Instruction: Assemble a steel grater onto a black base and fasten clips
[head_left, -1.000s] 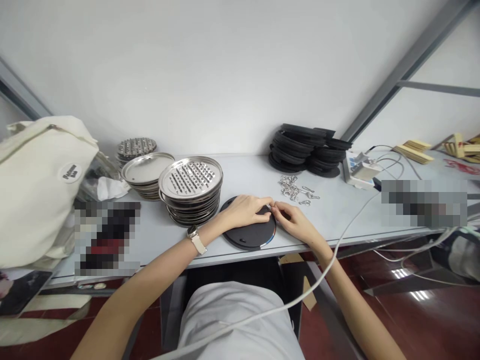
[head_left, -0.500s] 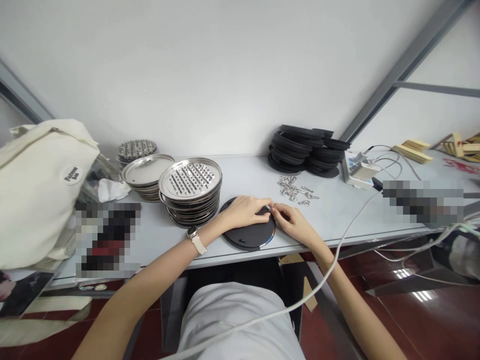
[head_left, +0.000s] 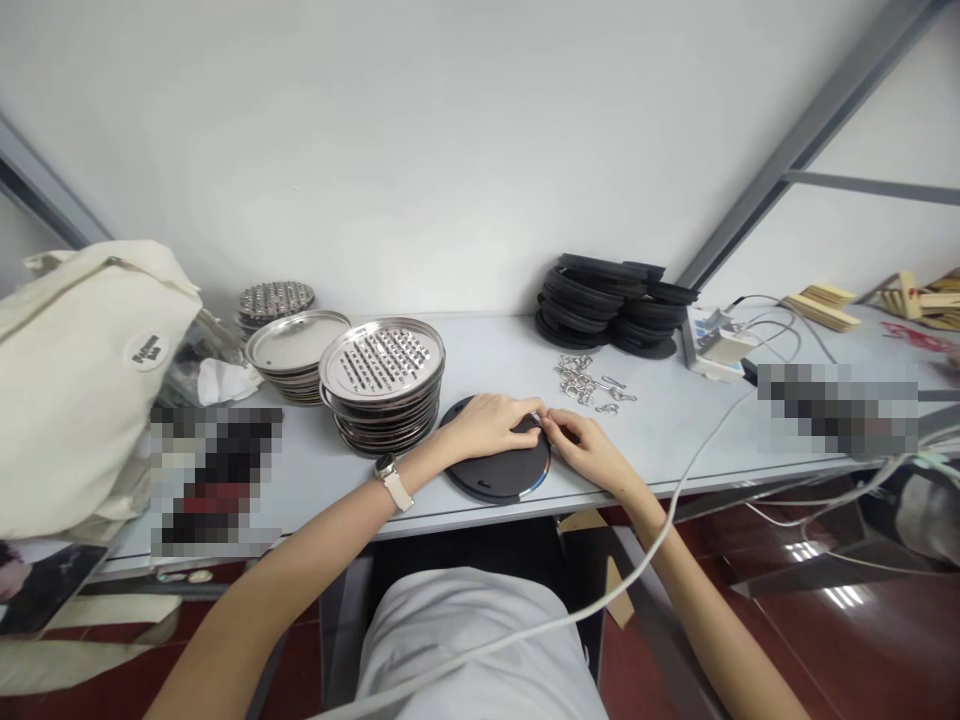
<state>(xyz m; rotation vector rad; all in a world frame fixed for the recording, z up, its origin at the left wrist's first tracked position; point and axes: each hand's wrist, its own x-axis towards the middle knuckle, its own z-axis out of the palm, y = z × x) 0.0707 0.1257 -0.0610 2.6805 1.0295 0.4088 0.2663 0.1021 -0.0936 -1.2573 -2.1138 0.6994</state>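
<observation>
A black round disc (head_left: 499,475) lies flat near the table's front edge, with a small slot and a strip of colour and shine along its right rim. My left hand (head_left: 495,425) reaches across its top, the thumb and fingers closed at the disc's upper right rim. At that same spot the fingertips of my right hand (head_left: 581,445) are pinched together, meeting the left ones. Whatever sits between the right fingertips is too small to make out. Just beyond my hands is a loose heap of small metal clasps and rings (head_left: 577,376).
Left of the disc stands a stack of round metal graters (head_left: 382,362), with plain metal discs (head_left: 298,342) behind. Black round discs (head_left: 585,290) are piled at the back. A power strip (head_left: 712,345), a white cable (head_left: 697,465) and a cream bag (head_left: 82,390) flank the work area.
Both hands stay at the disc's rim with almost no visible movement. The view has shifted very slightly.
</observation>
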